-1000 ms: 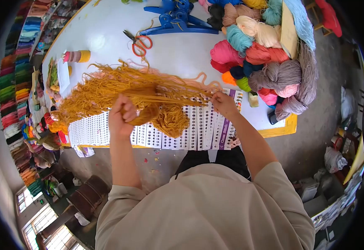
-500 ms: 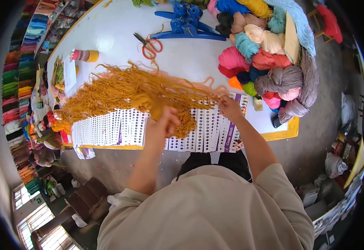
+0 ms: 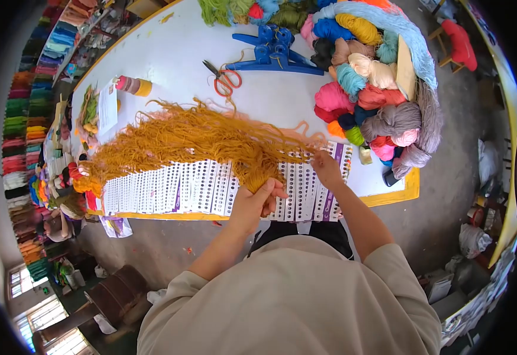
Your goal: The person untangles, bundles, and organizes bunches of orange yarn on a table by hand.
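A long tangle of mustard-yellow yarn (image 3: 175,139) stretches across the table over rows of white punched cards (image 3: 202,186). My left hand (image 3: 258,201) is closed around a gathered bunch of this yarn near the table's front edge. Farther right, my right hand (image 3: 327,168) pinches the thin end of the yarn strands, above the cards with purple strips. Some pale pink yarn (image 3: 297,133) lies beneath and behind the mustard strands. Behind the tangle are scissors with red handles (image 3: 227,81), their blades apart.
A blue plastic stand (image 3: 276,53) is at the back of the table. Many-coloured yarn skeins (image 3: 368,83) are heaped at the right, beside a dark cup-like object (image 3: 390,177). A yarn cone (image 3: 134,86) and a paper sheet (image 3: 108,106) lie at the left.
My left hand has moved right and slightly down and now grips the bunched yarn near the front edge. My right hand keeps its pinch at nearly the same place. The view has shifted slightly.
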`<state>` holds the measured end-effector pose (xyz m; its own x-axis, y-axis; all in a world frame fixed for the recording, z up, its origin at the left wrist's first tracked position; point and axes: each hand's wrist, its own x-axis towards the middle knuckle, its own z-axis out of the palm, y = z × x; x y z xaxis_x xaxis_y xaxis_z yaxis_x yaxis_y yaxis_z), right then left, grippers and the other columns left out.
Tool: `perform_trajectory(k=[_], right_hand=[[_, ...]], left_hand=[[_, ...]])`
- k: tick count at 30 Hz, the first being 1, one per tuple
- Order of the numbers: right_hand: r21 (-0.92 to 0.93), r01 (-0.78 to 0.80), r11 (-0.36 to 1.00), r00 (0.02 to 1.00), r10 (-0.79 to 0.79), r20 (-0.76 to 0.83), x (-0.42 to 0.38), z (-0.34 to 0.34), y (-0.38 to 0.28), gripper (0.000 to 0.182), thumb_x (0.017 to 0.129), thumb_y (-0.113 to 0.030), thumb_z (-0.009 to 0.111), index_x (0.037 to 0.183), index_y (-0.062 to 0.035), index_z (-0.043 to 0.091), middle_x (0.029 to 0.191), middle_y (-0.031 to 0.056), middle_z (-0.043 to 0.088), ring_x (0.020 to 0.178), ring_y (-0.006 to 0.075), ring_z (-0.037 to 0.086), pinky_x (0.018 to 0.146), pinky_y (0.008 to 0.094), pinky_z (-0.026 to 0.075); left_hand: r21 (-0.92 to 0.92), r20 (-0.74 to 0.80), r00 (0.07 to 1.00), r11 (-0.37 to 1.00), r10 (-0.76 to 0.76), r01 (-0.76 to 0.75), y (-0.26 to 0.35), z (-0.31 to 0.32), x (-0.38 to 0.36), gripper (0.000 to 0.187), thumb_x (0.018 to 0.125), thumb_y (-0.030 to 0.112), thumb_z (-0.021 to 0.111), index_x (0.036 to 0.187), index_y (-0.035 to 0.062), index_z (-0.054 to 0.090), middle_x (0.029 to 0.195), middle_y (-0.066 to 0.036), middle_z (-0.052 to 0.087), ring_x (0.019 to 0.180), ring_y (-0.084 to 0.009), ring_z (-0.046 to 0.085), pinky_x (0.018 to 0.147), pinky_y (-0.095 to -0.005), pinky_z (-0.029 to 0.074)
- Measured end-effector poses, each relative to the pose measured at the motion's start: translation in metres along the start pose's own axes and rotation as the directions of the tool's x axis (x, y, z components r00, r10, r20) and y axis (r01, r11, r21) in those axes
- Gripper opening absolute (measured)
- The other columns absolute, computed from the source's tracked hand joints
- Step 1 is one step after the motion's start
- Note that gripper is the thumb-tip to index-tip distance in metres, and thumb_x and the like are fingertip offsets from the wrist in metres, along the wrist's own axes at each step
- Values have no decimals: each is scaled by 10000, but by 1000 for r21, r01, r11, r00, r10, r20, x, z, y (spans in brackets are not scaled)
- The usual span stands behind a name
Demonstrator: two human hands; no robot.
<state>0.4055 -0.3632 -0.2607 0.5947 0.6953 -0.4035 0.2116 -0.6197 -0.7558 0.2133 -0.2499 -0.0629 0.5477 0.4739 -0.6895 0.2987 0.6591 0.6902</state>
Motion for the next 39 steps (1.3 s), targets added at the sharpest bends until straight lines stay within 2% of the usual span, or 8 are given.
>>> perform_trajectory(k=[3,6,8,11,15,21,37,39], right_hand=[[131,124,984,984,-105,-143,-27,5,-30,139,877,-167,621,954,-57,585,808,127,650,743,233,646,666,340,502],[576,-21,817,989,-67,131,-72,-12,-94,135,910,-148,620,998,-48,595,823,12,618,749,96,564,677,251,465],[760,-95,643,947,-179,269,-101,-28,-138,147,926,-132,618,1037,-41,591,918,-28,602,809,55,540,718,218,450],[814,-85,574,942,-221,254,-115,-31,-160,146,921,-136,625,1028,-42,593,918,-12,602,811,55,541,717,215,451],[815,-104,571,954,-174,244,-117,-48,-168,122,924,-142,613,1001,-48,600,976,-4,617,796,59,542,691,219,454],[878,-83,472,969,-169,182,-130,-65,-184,98,919,-109,603,995,-48,599,1190,16,604,809,62,543,665,215,463],[901,-79,426,970,-175,168,-145,-63,-199,88,922,-98,597,985,-36,600,1035,26,651,689,50,534,592,209,469],[882,-31,470,975,-180,130,-148,-58,-199,78,927,-104,589,971,-42,600,1011,19,648,677,46,523,592,204,462]], left_hand=[[-44,26,999,998,35,-34,1,0,0,297,972,285,537,1103,30,616,905,-53,683,571,-46,492,478,-193,370],[-94,-108,963,962,246,-256,-1,9,6,368,974,294,530,1224,30,585,988,-40,672,675,-44,521,555,-190,387],[-95,31,955,952,294,-290,1,8,6,399,976,297,527,1272,34,566,1041,-35,656,791,-57,546,671,-201,431],[-95,153,974,984,166,-153,6,10,-1,380,974,294,531,1231,22,599,1046,-39,652,867,-95,580,759,-233,469],[-252,131,929,918,346,-306,16,21,-12,341,968,256,543,1145,-20,637,1047,-48,650,948,-126,589,822,-271,477],[-256,182,912,913,367,-316,26,29,-24,297,968,217,543,1115,-21,644,1055,-69,652,944,-130,598,826,-277,483],[-336,178,916,897,359,-287,25,14,-30,179,920,126,611,1038,-6,642,1041,-93,663,930,-152,622,820,-292,504],[-200,161,911,917,378,-345,27,16,-36,172,921,118,609,1033,-9,641,1026,-89,662,931,-142,622,822,-291,505]])
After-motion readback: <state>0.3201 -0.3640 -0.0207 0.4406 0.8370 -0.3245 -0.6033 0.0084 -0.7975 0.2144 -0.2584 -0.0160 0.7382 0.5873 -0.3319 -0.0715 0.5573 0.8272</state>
